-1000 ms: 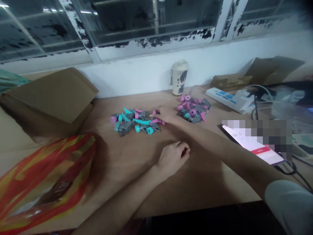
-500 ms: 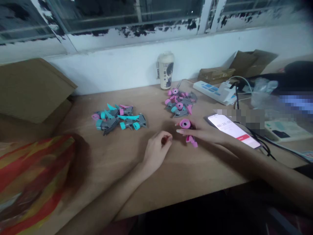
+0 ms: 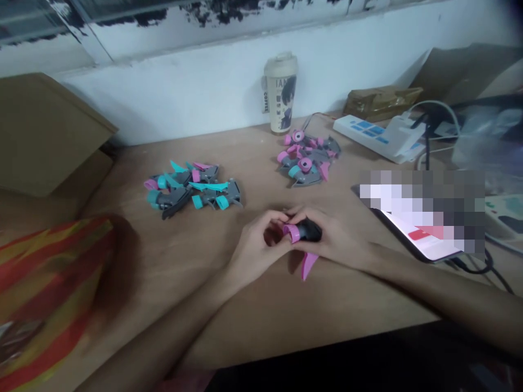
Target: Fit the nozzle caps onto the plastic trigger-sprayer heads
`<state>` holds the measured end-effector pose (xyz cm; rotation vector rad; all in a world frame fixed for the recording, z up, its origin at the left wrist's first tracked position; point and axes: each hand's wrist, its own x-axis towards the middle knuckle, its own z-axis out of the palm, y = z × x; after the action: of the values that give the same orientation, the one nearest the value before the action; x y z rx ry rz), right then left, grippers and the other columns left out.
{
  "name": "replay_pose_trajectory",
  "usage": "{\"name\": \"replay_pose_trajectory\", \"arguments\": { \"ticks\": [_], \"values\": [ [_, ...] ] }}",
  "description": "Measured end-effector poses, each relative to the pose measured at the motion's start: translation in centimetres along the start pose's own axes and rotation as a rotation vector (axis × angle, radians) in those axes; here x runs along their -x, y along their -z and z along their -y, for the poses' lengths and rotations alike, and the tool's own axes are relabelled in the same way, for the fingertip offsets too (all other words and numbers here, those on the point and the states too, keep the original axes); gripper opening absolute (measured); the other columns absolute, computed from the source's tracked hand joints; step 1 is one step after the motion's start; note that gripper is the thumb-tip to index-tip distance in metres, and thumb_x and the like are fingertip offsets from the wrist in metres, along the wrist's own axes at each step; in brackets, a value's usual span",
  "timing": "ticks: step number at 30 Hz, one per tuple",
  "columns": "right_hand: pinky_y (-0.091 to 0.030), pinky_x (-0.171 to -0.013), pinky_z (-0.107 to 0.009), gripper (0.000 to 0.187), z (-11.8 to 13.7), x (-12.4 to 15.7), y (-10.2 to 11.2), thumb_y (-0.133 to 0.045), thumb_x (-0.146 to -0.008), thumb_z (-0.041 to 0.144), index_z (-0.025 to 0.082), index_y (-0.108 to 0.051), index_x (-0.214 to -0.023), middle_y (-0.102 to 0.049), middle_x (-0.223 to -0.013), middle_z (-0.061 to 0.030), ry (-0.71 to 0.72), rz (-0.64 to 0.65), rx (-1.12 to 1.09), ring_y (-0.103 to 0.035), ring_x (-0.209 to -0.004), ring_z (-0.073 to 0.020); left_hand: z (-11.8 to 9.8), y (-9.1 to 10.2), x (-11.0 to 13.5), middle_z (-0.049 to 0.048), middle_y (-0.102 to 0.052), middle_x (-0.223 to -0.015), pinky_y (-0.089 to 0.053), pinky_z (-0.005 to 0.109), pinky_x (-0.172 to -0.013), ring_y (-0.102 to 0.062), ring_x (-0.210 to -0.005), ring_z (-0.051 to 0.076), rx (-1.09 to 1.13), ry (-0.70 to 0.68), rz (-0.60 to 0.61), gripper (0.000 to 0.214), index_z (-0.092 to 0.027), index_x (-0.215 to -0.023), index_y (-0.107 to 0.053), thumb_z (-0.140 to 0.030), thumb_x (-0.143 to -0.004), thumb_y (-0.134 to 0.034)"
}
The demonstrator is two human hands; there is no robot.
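Between my hands, just above the table, is a trigger spray head point(image 3: 308, 231) with a grey body, a pink screw collar and a pink trigger pointing down. My right hand point(image 3: 333, 231) is closed around its grey body. My left hand point(image 3: 259, 239) is curled, with thumb and fingertips on the pink collar at the left end. One pile of spray heads point(image 3: 308, 163), mostly grey and pink with one teal collar, lies beyond my right hand. Another pile of spray heads point(image 3: 196, 190), teal, pink and grey, rests beyond my left hand.
A paper coffee cup point(image 3: 281, 98) stands against the wall. On the right are a power strip point(image 3: 378, 139), a phone point(image 3: 439, 245) with cables and a brown package point(image 3: 379, 102). A cardboard box point(image 3: 49, 136) and a red-and-yellow striped bag point(image 3: 57, 288) occupy the left.
My right hand has brought the spray head left and turned it, so its collar faces left. My left hand has closed onto the collar. The camera view has tilted down and moved closer.
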<state>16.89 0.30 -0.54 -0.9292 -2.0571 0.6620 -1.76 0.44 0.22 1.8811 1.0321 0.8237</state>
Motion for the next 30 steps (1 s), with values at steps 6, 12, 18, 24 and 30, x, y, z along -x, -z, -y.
{"name": "replay_pose_trajectory", "arguments": {
  "ticks": [6, 12, 18, 24, 30],
  "values": [
    [-0.047, -0.091, -0.034, 0.031, 0.1, 0.3, 0.4, -0.072, -0.071, 0.035, 0.022, -0.063, -0.098, -0.063, -0.11, -0.0056, 0.001, -0.019, -0.105, -0.06, -0.105, -0.0192, -0.2, 0.9, -0.8, -0.0005, -0.058, -0.083, -0.042, 0.023, -0.064, -0.053, -0.07, 0.01, 0.192, 0.091, 0.108, 0.022, -0.017, -0.092, -0.055, -0.02, -0.073, -0.066],
    [-0.05, -0.08, -0.033, 0.035, 0.2, 0.7, 0.0, -0.076, -0.065, 0.039, 0.019, -0.065, -0.092, -0.062, -0.096, -0.0055, 0.02, -0.054, -0.053, -0.061, -0.089, -0.0177, -0.7, 1.9, -1.3, -0.0031, -0.054, -0.076, -0.041, 0.021, -0.061, -0.051, -0.067, 0.009, 0.258, 0.202, 0.277, 0.023, -0.016, -0.089, -0.054, -0.017, -0.07, -0.067],
    [-0.048, -0.07, -0.031, 0.034, 0.4, 0.6, 0.0, -0.078, -0.062, 0.039, 0.017, -0.061, -0.081, -0.058, -0.085, -0.0044, 0.015, -0.086, -0.02, -0.056, -0.083, -0.0175, -1.1, 1.9, -1.4, -0.0037, -0.054, -0.074, -0.04, 0.02, -0.058, -0.048, -0.063, 0.008, 0.229, 0.232, 0.3, 0.021, -0.015, -0.087, -0.054, -0.016, -0.07, -0.067],
    [-0.048, -0.069, -0.031, 0.033, 0.3, 0.5, 0.0, -0.077, -0.063, 0.039, 0.018, -0.06, -0.082, -0.057, -0.083, -0.0032, 0.057, -0.088, -0.018, -0.056, -0.08, -0.0163, -1.3, 1.5, -1.3, -0.004, -0.052, -0.073, -0.038, 0.02, -0.057, -0.046, -0.062, 0.008, 0.155, 0.208, 0.271, 0.019, -0.015, -0.088, -0.054, -0.017, -0.072, -0.066],
    [-0.048, -0.07, -0.031, 0.033, 0.4, 0.5, 0.0, -0.076, -0.064, 0.04, 0.017, -0.061, -0.082, -0.057, -0.084, -0.0035, 0.041, -0.075, -0.019, -0.057, -0.08, -0.0164, -1.3, 1.5, -1.2, -0.0036, -0.053, -0.074, -0.039, 0.02, -0.056, -0.047, -0.062, 0.008, 0.111, 0.211, 0.281, 0.019, -0.015, -0.089, -0.054, -0.019, -0.074, -0.065]
  ]
}}
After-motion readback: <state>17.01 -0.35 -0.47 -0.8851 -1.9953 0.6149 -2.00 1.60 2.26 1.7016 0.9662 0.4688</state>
